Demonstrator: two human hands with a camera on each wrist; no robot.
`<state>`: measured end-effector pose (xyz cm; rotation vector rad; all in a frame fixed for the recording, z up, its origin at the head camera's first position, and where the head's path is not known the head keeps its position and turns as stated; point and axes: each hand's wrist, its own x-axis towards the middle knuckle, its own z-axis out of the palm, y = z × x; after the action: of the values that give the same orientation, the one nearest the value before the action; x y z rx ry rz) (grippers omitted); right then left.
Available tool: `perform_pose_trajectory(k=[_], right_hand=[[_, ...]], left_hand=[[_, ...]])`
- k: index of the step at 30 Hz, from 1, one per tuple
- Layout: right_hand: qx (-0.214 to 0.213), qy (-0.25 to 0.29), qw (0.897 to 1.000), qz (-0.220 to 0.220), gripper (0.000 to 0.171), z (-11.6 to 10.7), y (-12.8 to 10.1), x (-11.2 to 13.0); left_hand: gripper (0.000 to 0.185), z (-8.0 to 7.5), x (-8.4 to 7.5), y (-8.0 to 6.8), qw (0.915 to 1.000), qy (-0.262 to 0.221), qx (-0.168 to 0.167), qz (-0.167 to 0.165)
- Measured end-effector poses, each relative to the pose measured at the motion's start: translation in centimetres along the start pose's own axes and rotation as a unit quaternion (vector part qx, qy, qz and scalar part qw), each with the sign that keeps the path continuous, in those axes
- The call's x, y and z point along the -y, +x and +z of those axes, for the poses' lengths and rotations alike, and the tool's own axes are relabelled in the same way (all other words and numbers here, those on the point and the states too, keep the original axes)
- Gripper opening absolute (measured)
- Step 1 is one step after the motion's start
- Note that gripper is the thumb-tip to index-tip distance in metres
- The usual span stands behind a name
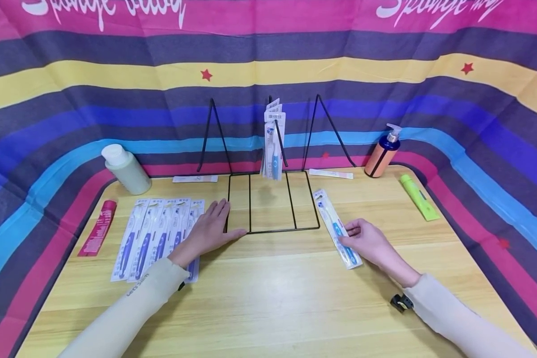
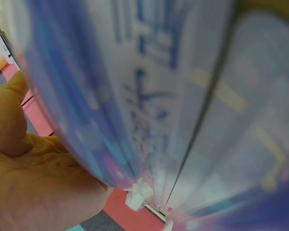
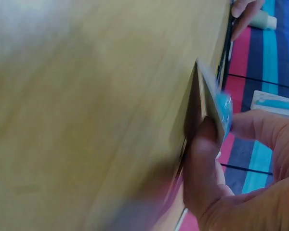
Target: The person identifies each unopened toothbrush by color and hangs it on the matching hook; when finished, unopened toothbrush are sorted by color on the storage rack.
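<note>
Right hand (image 1: 369,242) pinches toothbrush pack (image 1: 337,227) edge, right of centre. Left hand (image 1: 209,229) flat, fingers straight, touching rack (image 1: 272,230) base edge.

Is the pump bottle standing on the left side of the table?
No, the pump bottle stands at the far right of the table, beside the wire rack.

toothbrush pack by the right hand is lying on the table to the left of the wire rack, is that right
Not quite. The toothbrush pack that the right hand grips lies on the table to the right of the wire rack, not the left. The head view shows it; the row of packs under the left hand lies left.
</note>
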<state>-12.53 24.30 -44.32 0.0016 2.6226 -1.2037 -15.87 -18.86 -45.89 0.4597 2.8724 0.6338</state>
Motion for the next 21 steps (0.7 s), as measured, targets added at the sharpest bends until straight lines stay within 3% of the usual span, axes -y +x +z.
perform_pose_trajectory(k=[5, 12, 16, 21], right_hand=[[0.007, 0.075, 0.997, -0.01, 0.051, 0.3, -0.3, -0.2], [0.002, 0.175, 0.984, -0.021, 0.052, 1.3, -1.3, 0.5], [0.008, 0.251, 0.966, -0.051, 0.051, 2.5, -2.2, 1.5], [0.003, 0.324, 0.936, -0.14, 0.041, 3.9, -2.8, 3.0]], left_hand=[[0.103, 0.0, 0.0, -0.1, 1.0, -0.004, 0.003, -0.003], [0.104, 0.0, 0.0, -0.1, 1.0, -0.003, 0.001, -0.003], [0.103, -0.1, 0.0, -0.1, 1.0, -0.002, 0.001, -0.004], [0.102, -0.2, -0.3, -0.1, 1.0, -0.004, 0.002, -0.002]])
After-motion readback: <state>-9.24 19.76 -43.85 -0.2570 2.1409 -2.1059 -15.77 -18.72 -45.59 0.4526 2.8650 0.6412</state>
